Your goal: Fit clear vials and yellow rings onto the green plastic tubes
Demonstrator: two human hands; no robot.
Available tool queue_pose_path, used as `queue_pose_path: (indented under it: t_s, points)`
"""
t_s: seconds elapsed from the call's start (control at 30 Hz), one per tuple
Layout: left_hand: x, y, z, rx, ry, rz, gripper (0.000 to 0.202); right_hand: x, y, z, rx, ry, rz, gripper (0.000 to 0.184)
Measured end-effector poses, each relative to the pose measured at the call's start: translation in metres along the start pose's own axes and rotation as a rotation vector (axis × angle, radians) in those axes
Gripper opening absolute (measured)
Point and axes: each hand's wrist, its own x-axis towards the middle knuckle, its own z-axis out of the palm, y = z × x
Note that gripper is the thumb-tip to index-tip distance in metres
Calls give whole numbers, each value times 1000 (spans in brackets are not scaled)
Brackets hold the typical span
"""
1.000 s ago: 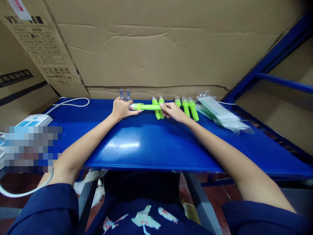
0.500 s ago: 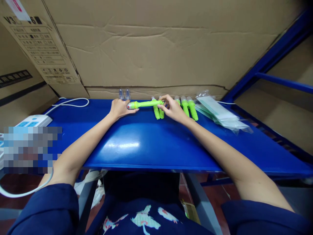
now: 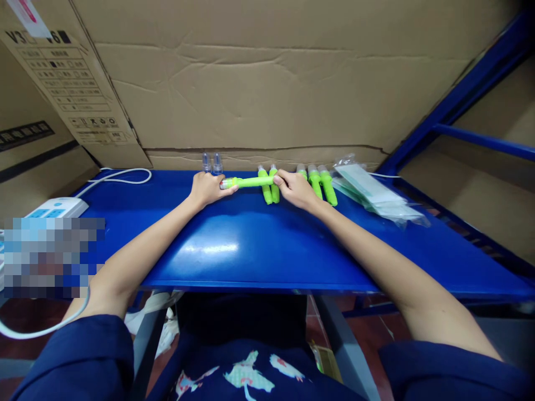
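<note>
My left hand point(image 3: 207, 189) is closed around the clear-capped left end of a bright green stick point(image 3: 256, 181), which looks like a light stick. The fingers of my right hand point(image 3: 295, 190) are wrapped around its right end. The stick is level between both hands, above the far part of the blue table. Behind it lie two similar green sticks point(image 3: 266, 194) with clear tips. To the right of my right hand are several more green sticks point(image 3: 329, 192), partly hidden by it. Two clear plastic caps point(image 3: 217, 162) stand just behind my left hand.
Clear plastic bags holding pale green sheets point(image 3: 376, 189) lie at the right of the blue table point(image 3: 259, 250). On the left are a white power strip point(image 3: 69, 207) and its cable point(image 3: 125, 177). A cardboard wall point(image 3: 251, 100) rises behind the table; a blue metal frame point(image 3: 460, 94) slants at the right.
My right hand's fingers have gone from a loose touch at the stick's end to a closed grip around it. My left hand has shifted slightly right and down with the stick.
</note>
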Motion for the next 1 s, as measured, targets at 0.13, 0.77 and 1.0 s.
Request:
queue_pose_path:
  t_s: [0.13,0.77,1.0]
  points:
    - [-1,3,-4,25,13,-11,75,3,1,1,243,-111,155,57]
    - [3,-3,1,-174,-144,-35,82,-7,7,0,-481,-60,-299,38]
    - [1,0,-4,-172,-185,-42,81,-8,-1,-1,-464,-87,-304,38]
